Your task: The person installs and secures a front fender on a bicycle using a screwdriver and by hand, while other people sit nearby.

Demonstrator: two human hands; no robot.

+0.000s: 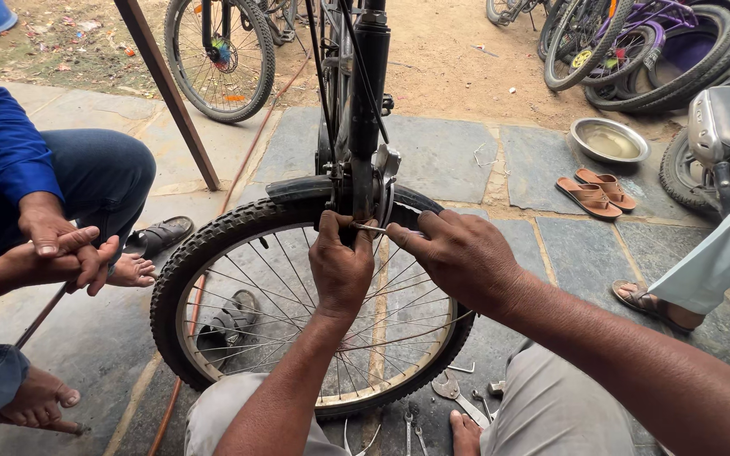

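Currently we work at the brake: left hand [341, 266] closes on the front wheel [297, 295] top, right hand [458, 257] pinches a thin metal rod [378, 227] between both grips. Next likely needs steady threading.

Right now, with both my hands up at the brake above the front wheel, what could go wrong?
Your left hand and right hand sit right over the tyre and spokes; if the wheel turns, fingers could get pinched. The thin metal part you grip might slip and drop. Loose wrenches lie by your bare foot, so stepping on them could hurt.
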